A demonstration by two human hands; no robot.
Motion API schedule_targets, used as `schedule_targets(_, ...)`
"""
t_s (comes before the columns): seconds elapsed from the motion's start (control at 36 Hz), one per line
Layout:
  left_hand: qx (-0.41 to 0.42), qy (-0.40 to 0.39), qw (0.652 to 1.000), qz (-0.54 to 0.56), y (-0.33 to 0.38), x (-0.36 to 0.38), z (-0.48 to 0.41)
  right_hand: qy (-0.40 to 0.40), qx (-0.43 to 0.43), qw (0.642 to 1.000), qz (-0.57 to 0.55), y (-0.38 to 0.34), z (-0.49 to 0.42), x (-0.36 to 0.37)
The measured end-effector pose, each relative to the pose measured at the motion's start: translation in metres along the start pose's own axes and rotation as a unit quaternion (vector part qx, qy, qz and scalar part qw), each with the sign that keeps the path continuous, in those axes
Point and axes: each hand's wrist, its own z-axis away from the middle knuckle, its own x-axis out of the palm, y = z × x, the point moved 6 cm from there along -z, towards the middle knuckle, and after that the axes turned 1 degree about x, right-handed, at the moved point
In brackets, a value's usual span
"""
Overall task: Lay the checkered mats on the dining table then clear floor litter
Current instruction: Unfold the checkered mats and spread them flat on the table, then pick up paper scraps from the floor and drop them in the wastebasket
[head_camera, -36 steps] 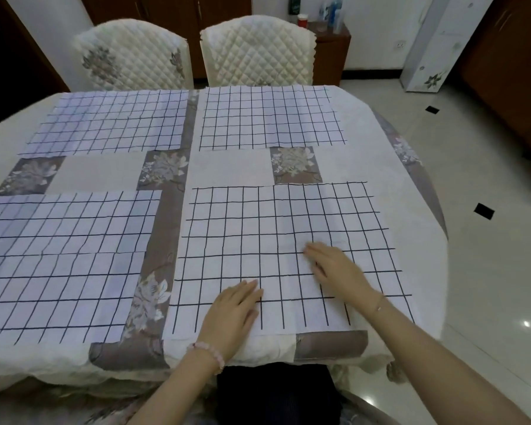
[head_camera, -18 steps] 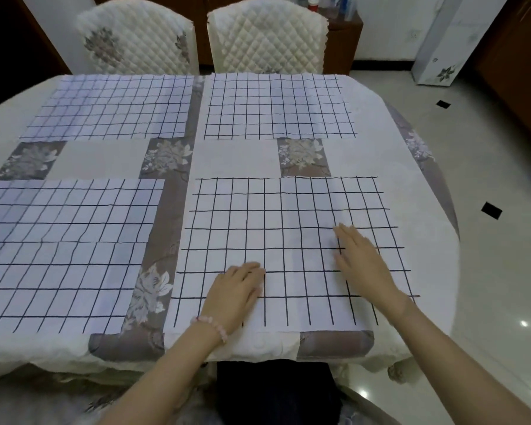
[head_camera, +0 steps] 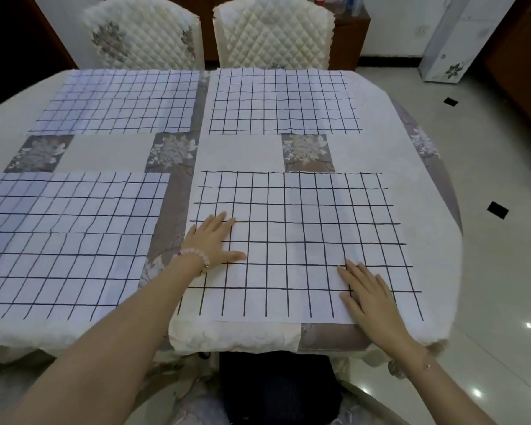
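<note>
On the table (head_camera: 426, 194), by its front edge, your left hand (head_camera: 212, 240) and right hand (head_camera: 371, 296) lie flat on a mat (head_camera: 304, 234), fingers straight, holding nothing. Three more mats (head_camera: 282, 102) lie on the table.

Dining table (head_camera: 426, 240) carries four white, black-gridded mats, all flat. Mat A (head_camera: 117, 101) 10 o'clock; mat B (head_camera: 284, 101) 1; mat C (head_camera: 65, 243) 8; mat D (head_camera: 301, 225) 5.

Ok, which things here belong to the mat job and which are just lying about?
Job: near-right mat, left hand and right hand flat on it; near-left mat; far-left mat; far-right mat; dining table.
Lying about: left chair; right chair; sideboard; white cabinet.
</note>
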Motion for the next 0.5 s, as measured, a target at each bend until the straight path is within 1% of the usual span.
schedule_targets(0.08, -0.010, -0.008, 1.000, -0.008, 0.001, -0.002, -0.002, 0.001, 0.002, 1.000, 0.003, -0.001, 0.000, 0.001)
schedule_targets(0.17, -0.029, -0.002, 0.999, -0.044, 0.006, -0.005, 0.000, -0.001, 0.001, 1.000, 0.001, -0.002, 0.000, -0.001)
schedule_targets(0.22, -0.027, 0.036, 0.998, -0.054, 0.014, -0.010, 0.010, 0.003, -0.001, 1.000, -0.003, -0.003, 0.001, -0.003)
schedule_targets(0.28, -0.007, 0.094, 0.995, -0.044, 0.024, -0.015, 0.031, 0.005, -0.006, 1.000, 0.000, -0.004, 0.003, -0.005)
schedule_targets(0.36, 0.000, 0.163, 0.986, 0.035, 0.027, -0.018, 0.071, 0.003, 0.004, 1.000, 0.001, -0.008, 0.004, -0.007)
schedule_targets(0.42, -0.032, 0.172, 0.976, 0.131, 0.017, -0.016, 0.102, 0.006, 0.012, 1.000, 0.008, -0.014, 0.002, -0.010)
schedule_targets(0.47, -0.079, 0.175, 0.957, 0.219, 0.005, -0.012, 0.139, 0.019, 0.016, 1.000, 0.006, -0.028, -0.001, -0.017)
schedule_targets(0.5, -0.104, 0.181, 0.945, 0.252, -0.003, -0.009, 0.159, 0.029, 0.004, 1.000, -0.008, -0.041, -0.003, -0.020)
